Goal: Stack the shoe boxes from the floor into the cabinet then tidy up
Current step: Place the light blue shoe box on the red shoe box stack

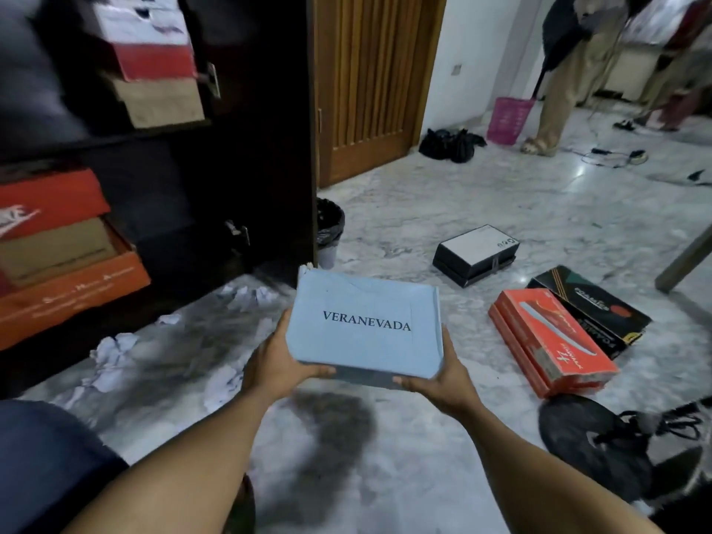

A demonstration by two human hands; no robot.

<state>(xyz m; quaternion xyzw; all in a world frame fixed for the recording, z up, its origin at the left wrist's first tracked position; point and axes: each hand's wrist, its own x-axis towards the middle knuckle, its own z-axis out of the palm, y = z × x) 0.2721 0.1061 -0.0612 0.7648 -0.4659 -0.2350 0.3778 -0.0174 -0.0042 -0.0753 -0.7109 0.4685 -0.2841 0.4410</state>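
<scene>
Blue shoe box held level above the floor, in front of the open cabinet. Left hand grips its near-left corner, right hand its near-right; thumbs lie along the near side. Judged light, thin card, lid creased: support from below, no squeezing. Stacked boxes fill the shelves' left part; dark room beside them. Crumpled paper along the cabinet's foot. White-topped box, orange box, black box on the floor, right.
</scene>
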